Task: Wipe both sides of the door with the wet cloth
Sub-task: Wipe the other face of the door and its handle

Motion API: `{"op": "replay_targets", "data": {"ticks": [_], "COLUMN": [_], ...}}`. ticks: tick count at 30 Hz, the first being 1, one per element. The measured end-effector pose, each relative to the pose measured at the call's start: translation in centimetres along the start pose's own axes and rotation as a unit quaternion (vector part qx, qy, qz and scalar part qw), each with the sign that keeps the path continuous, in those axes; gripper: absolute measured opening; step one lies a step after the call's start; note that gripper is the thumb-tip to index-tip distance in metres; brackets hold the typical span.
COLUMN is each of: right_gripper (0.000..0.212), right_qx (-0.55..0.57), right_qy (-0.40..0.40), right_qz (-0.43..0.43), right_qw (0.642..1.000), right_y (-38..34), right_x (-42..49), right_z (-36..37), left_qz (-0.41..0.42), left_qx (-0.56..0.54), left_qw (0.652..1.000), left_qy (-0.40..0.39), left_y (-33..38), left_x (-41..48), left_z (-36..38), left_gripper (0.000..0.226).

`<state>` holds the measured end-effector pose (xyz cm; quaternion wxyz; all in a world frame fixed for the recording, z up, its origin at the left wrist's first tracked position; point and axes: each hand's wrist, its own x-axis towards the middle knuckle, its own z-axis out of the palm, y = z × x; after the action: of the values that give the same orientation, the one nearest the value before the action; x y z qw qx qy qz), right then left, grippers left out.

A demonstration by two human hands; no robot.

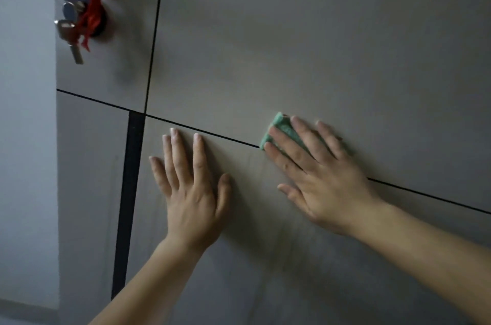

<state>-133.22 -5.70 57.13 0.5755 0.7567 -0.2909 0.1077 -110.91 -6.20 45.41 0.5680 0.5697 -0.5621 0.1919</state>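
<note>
Cloth [281, 131] on door [292, 45], right of keys [69, 29]

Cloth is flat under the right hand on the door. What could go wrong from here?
1. The cloth is only pressed under the right hand's straight fingers, not gripped, so it could slip out on a quick stroke.
2. The keys hang in the lock at upper left; a stroke that way could snag them or the red ribbon.
3. The left hand rests bare on the door and may leave prints.
</note>
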Motion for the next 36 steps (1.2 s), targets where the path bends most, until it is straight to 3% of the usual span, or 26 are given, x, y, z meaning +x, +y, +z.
{"op": "replay_targets", "data": {"ticks": [4, 7, 9, 14, 16, 20, 27, 33, 36], "right_gripper": [0.076, 0.075, 0.077, 0.081, 0.082, 0.078, 0.07, 0.069, 0.068], "right_qx": [0.029, 0.049, 0.057, 0.051, 0.037, 0.029, -0.03, -0.015, -0.022], "right_qy": [0.015, 0.041, 0.045, -0.009, -0.006, 0.017, 0.036, 0.025, 0.032], "right_qz": [0.106, 0.234, 0.263, 0.041, 0.021, 0.002, -0.086, -0.157, -0.156], "right_qw": [0.994, 0.97, 0.962, 0.998, 0.999, 0.999, 0.995, 0.987, 0.987], "right_y": [4.0, 6.0, 4.8, -2.9, -3.3, -3.6, -9.8, -7.9, -9.6], "right_x": [-2.6, 0.3, 2.3, -0.5, -1.4, 0.7, 16.8, 10.5, 14.1], "right_z": [-0.3, -1.6, -2.1, 0.2, 0.9, 0.7, -0.9, 0.2, 0.0], "left_qz": [-0.012, -0.017, -0.015, 0.032, 0.026, -0.076, -0.113, -0.171, -0.167], "left_qx": [-0.01, -0.012, -0.006, 0.025, 0.035, 0.021, 0.006, -0.02, -0.025], "left_qw": [1.0, 1.0, 1.0, 0.999, 0.999, 0.997, 0.993, 0.985, 0.986], "left_qy": [-0.016, -0.016, -0.015, -0.013, -0.017, -0.012, 0.018, 0.015, 0.015], "left_y": [1.7, 2.1, 2.1, -0.1, -1.6, -4.3, -8.0, -9.1, -9.2], "left_x": [-0.2, -0.2, -0.2, -0.6, -1.1, -1.7, -2.9, -5.3, -5.6], "left_z": [0.5, 0.4, 0.3, -0.4, -0.8, -1.4, -1.5, -0.7, -0.8], "left_gripper": [0.081, 0.082, 0.081, 0.073, 0.072, 0.073, 0.072, 0.075, 0.075]}}
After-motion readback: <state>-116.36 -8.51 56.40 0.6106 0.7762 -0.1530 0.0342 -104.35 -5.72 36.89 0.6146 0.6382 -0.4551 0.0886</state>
